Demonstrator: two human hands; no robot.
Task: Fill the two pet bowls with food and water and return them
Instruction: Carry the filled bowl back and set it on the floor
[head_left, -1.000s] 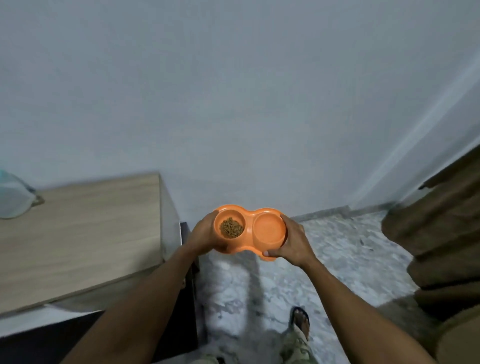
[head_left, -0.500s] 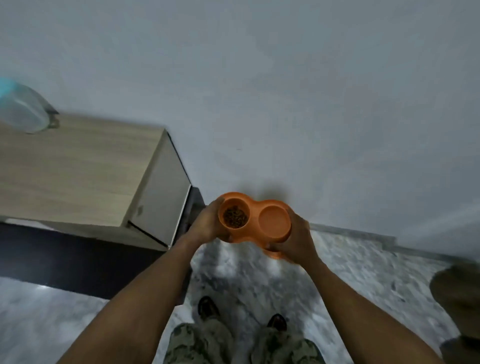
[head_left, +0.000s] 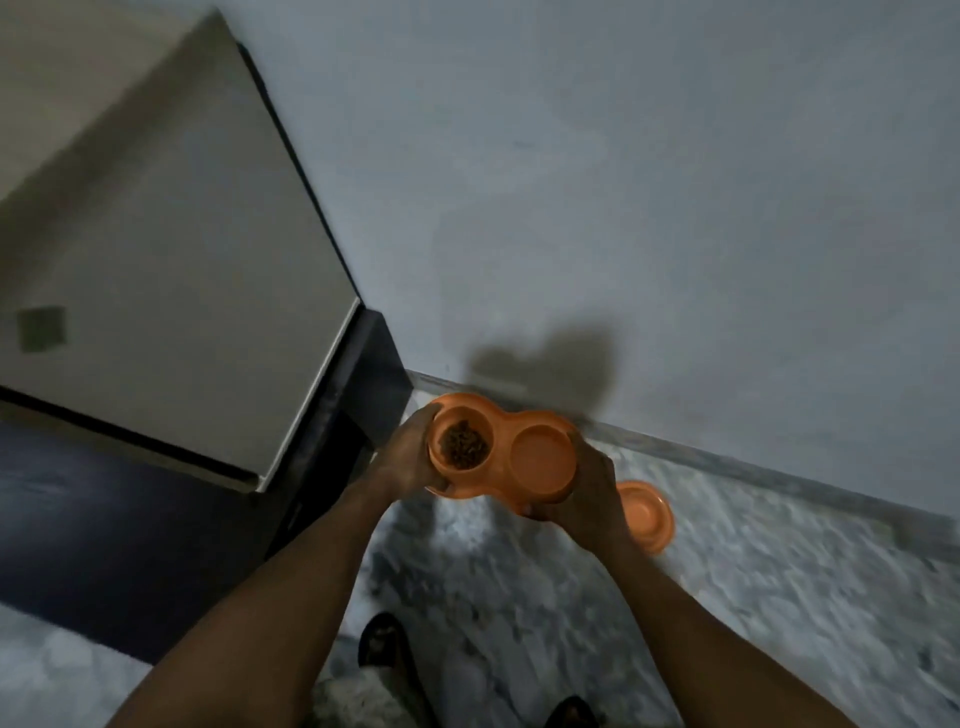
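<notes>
Bare marble floor (head_left: 519, 597) lies open at six o'clock below the hands. The cabinet (head_left: 171, 291) blocks nine to eleven o'clock, the wall (head_left: 623, 182) closes twelve, and a second orange bowl (head_left: 647, 514) sits at four.

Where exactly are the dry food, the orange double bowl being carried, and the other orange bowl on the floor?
dry food (head_left: 464, 445), head view, middle of the brown pile
orange double bowl (head_left: 543, 457), head view, its right well
other orange bowl (head_left: 647, 512), head view, visible rim
</notes>
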